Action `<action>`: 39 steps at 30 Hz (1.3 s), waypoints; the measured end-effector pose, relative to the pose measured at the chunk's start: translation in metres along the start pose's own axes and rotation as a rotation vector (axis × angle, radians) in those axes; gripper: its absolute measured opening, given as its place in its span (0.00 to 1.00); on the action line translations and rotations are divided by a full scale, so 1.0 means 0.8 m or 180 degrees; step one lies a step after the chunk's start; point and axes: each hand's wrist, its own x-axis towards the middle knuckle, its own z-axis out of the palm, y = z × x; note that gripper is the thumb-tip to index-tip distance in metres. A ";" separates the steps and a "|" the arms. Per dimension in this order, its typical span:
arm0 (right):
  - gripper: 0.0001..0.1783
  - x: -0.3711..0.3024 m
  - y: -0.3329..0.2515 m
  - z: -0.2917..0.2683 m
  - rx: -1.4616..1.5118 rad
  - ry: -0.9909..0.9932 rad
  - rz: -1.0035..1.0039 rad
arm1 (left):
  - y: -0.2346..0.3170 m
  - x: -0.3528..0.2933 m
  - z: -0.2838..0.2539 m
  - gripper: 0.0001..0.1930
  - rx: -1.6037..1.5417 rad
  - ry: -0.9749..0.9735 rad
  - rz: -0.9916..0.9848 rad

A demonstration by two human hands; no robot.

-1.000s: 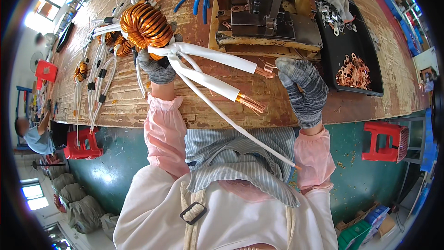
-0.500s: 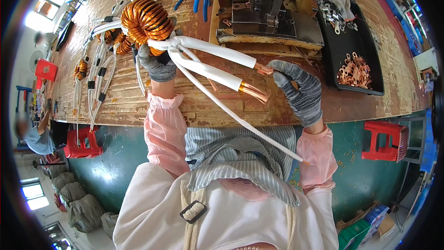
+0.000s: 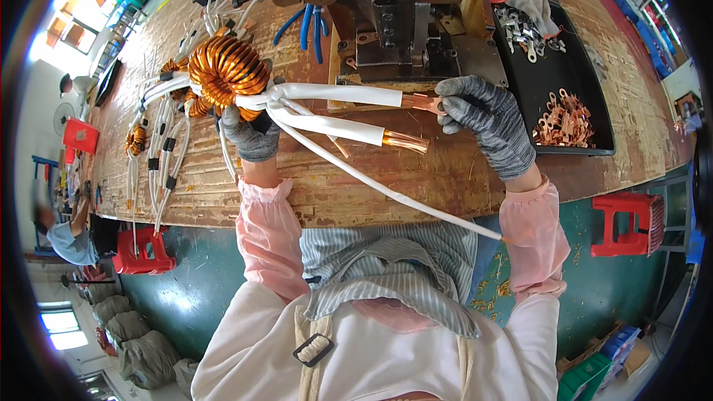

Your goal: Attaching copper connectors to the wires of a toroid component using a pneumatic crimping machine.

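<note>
A coil of thick copper wire wound in a ring (image 3: 226,67) is held by my gloved left hand (image 3: 252,137), its fingers closed around the underside. White-sleeved leads run right from it. The upper lead (image 3: 342,92) ends in copper, where my gloved right hand (image 3: 486,122) pinches a copper lug (image 3: 427,103) at the tip; whether the strands sit fully inside the lug I cannot tell. Below it, the second thick lead (image 3: 334,126) shows bare copper strands (image 3: 406,142). A thinner white lead (image 3: 386,189) hangs toward my right sleeve.
A dark metal press (image 3: 401,37) stands just beyond the leads. To its right, a black tray (image 3: 605,111) holds copper lugs (image 3: 566,122) and silver lugs (image 3: 531,33). Blue-handled pliers (image 3: 306,28) and more wired coils (image 3: 197,104) lie leftward. A red stool (image 3: 624,223) stands right; another person (image 3: 70,241) is far left.
The two thick leads have swung up from a downward slant to nearly level. Both hands are farther over the bench, closer to the press, with the same grips. The view has shifted slightly.
</note>
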 end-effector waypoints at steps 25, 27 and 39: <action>0.15 0.030 -0.009 -0.012 -0.0055 -0.0559 0.0087 | 0.001 -0.005 -0.003 0.36 0.0331 0.0855 0.0036; 0.16 0.027 -0.009 -0.009 -0.0140 -0.0879 0.0156 | 0.000 -0.007 -0.009 0.34 0.0289 0.0765 0.0009; 0.17 0.010 -0.002 0.016 0.0913 -0.0363 0.1020 | 0.000 -0.007 -0.040 0.40 0.0693 0.0274 0.0489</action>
